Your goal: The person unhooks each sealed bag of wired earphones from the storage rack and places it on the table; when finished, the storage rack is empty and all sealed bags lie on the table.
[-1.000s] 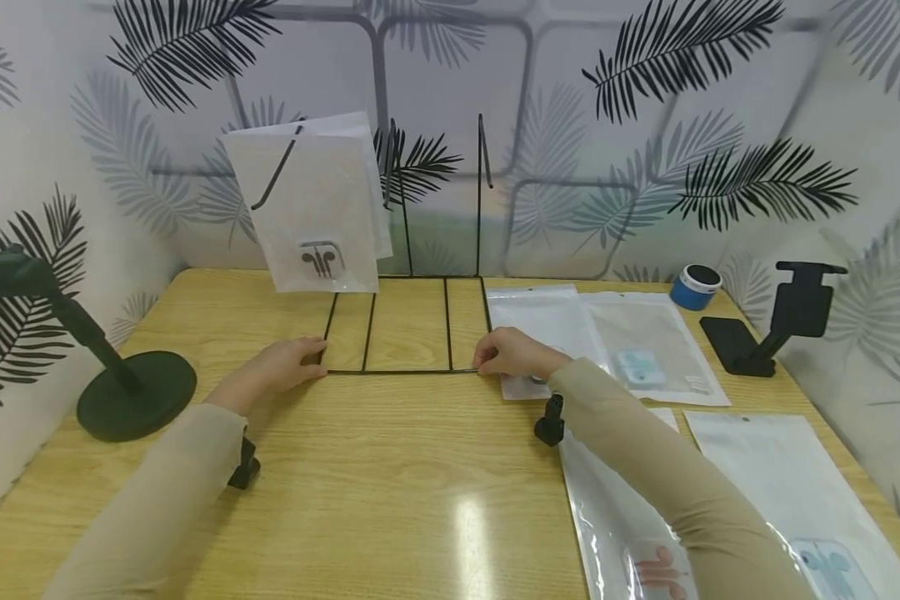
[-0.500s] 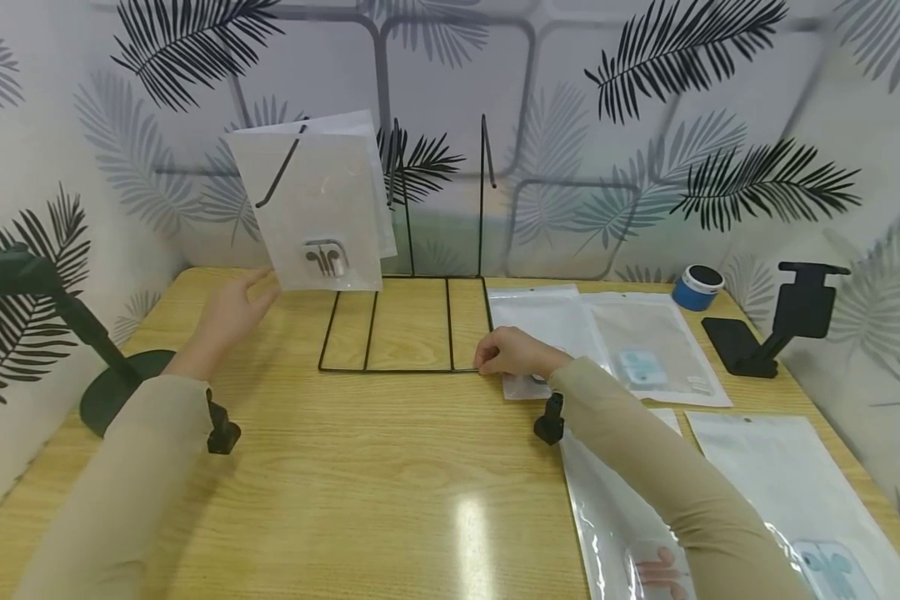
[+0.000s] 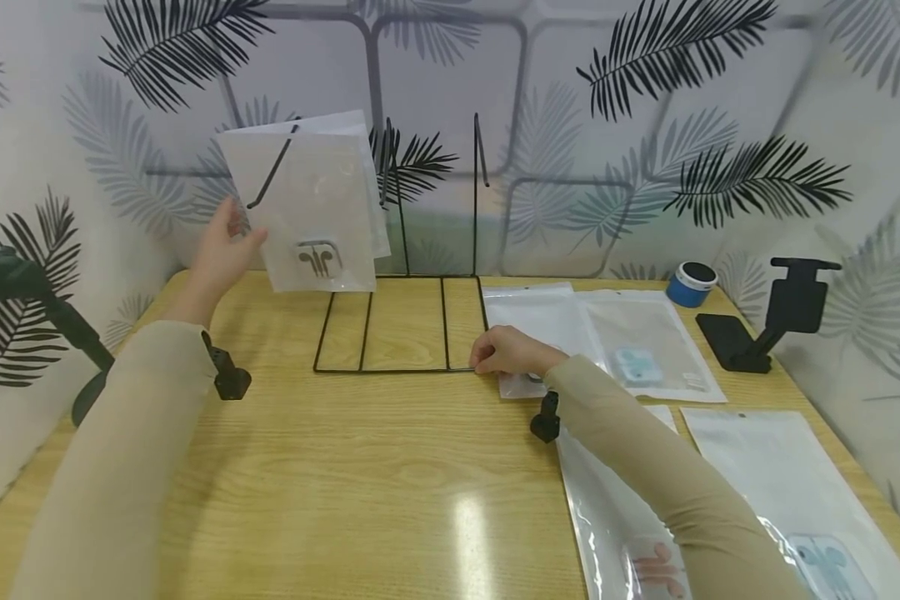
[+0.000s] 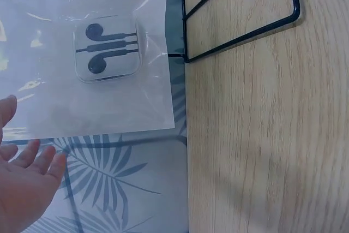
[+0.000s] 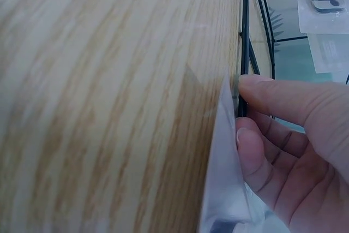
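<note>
A white plastic bag (image 3: pixel 311 187) holding earphones in a clear case (image 3: pixel 318 260) hangs on the left hook of the black wire rack (image 3: pixel 397 372). Behind it hangs at least one more bag. My left hand (image 3: pixel 221 254) is raised at the bag's left edge, its fingers spread and relaxed. In the left wrist view the thumb overlaps the bag (image 4: pixel 131 107), with the other fingers beside its edge; contact cannot be made out. My right hand (image 3: pixel 512 350) pinches the rack's front right corner between thumb and fingers, seen also at the rack's bar (image 5: pixel 244 25) in the right wrist view.
Several bags lie at the right, one with a light blue case (image 3: pixel 637 367), another with pink earphones (image 3: pixel 656 567). A blue jar (image 3: pixel 692 285) and a black phone stand (image 3: pixel 750 346) are at the back right. A green lamp (image 3: pixel 63 321) stands left.
My left hand has let go of the rack's front left corner, moving back and up to the hanging bag. The right hand stays at the front right corner.
</note>
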Available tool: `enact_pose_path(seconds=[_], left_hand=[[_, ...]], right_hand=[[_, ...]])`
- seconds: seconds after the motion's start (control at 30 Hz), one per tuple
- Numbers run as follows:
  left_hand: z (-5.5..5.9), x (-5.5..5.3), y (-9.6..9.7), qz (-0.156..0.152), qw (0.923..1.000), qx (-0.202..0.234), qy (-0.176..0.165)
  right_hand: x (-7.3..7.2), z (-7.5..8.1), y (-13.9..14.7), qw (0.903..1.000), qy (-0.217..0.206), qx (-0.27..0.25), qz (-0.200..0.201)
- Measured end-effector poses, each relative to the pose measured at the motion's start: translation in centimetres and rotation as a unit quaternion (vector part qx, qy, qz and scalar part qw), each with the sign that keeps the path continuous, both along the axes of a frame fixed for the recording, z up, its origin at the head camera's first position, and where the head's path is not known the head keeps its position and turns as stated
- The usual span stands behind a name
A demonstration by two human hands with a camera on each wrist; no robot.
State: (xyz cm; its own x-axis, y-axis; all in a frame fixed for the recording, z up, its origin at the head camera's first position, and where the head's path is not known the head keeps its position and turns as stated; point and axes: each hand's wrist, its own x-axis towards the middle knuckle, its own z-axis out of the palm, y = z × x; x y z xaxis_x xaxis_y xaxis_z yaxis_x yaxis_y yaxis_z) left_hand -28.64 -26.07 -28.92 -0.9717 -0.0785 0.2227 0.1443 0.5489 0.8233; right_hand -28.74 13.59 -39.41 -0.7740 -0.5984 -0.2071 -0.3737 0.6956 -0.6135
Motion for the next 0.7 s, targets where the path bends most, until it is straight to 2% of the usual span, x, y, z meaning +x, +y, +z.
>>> enact_pose_path(seconds=[0.17, 0.27, 0.37, 0.43, 0.57, 0.7], left_hand=[[-0.5, -0.2, 0.4, 0.045, 0.9974, 0.036, 0.043], [-1.0, -0.4, 0.6, 0.044, 0.9951, 0.063, 0.062], [-1.3, -0.5, 0.7, 0.008, 0.9931, 0.103, 0.055], [-1.6, -0.5, 0.8, -0.006, 0.9919, 0.121, 0.039], [-2.0, -0.4, 1.1, 0.009, 0.9934, 0.113, 0.014], [-2.2, -0.3, 1.4, 0.02, 0.9939, 0.107, 0.018]], right_hand=[[-0.1, 0.0, -0.1, 1.0, -0.007, 0.001, -0.002], [-0.2, 0.0, -0.1, 0.9999, -0.007, 0.005, -0.005], [-0.3, 0.0, -0.1, 0.9999, -0.006, 0.005, -0.007], [-0.3, -0.1, 0.0, 0.9999, -0.007, 0.004, -0.007], [-0.2, -0.1, 0.0, 0.9999, -0.008, 0.001, -0.008], [-0.1, -0.1, 0.0, 0.9999, -0.008, 0.0, -0.007]])
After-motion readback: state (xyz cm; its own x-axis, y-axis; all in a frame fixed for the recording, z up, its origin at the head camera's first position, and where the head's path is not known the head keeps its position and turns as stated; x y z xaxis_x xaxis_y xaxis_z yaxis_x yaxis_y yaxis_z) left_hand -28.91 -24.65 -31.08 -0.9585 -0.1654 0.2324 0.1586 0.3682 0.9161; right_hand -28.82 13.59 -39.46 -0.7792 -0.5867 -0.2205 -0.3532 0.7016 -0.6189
